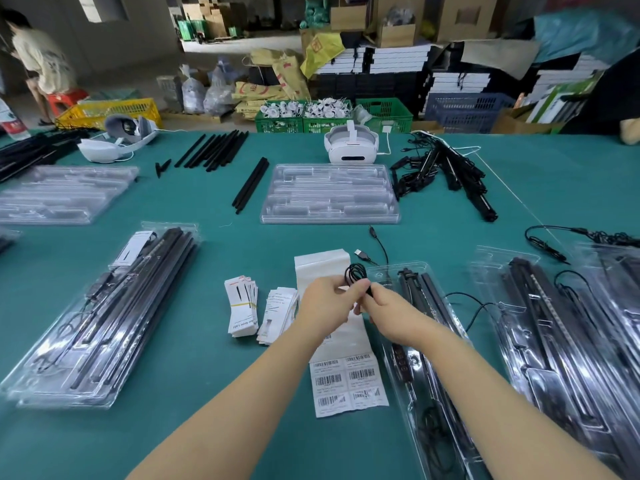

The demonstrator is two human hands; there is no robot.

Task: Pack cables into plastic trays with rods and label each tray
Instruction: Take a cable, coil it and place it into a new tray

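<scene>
Several clear plastic trays (104, 323) at lower left and right already held black rods; an empty clear tray (330, 194) waited at upper centre. At frame centre my left hand (325, 306) and right hand (391, 315) met — fingers pinched shut on a coiled thin black cable (355, 273), above the white barcode label sheet (348, 384).

L hand (323, 306) reaching fwd over tabletop centre, fingers curling, pinching w/ thumb | R hand (389, 315) just beside L, fingertips pinching shut, nearly touching | both forearms bare, angling in from near edge
</scene>
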